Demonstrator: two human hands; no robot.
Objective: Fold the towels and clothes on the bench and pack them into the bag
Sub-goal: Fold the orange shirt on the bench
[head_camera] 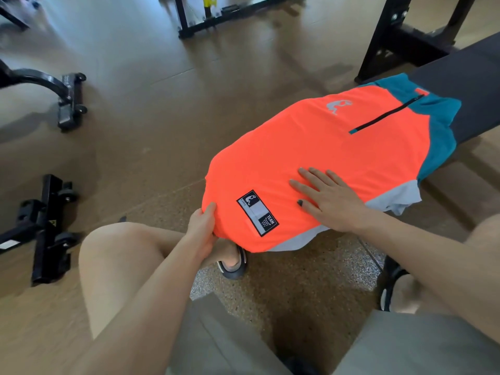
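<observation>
Shirt (319,163): bright orange front, teal shoulders and collar at the far right, pale grey edging showing along its near right side; lies spread face up over the near end of the dark surface (465,85), its near hem hanging past the end. A short black zip (387,113) runs down from the collar; a pale figure logo (338,105) sits left of the zip; a black-bordered patch (257,213) reading TEAM sits by the near hem. Left hand (203,228): at the near left corner of the shirt, thumb on top and fingers curled under, pinching the hem. Right hand (331,200): flat on the orange cloth near the right side, fingers straight and spread, pressing down, holding nothing. Person: seated at the near end, bare knees to either side, grey shorts, dark shoes on the floor. Floor (151,109): brown, speckled close in. Black metal frames (54,228) with small wheels stand at the left; further black frames at the far edge and far right.
</observation>
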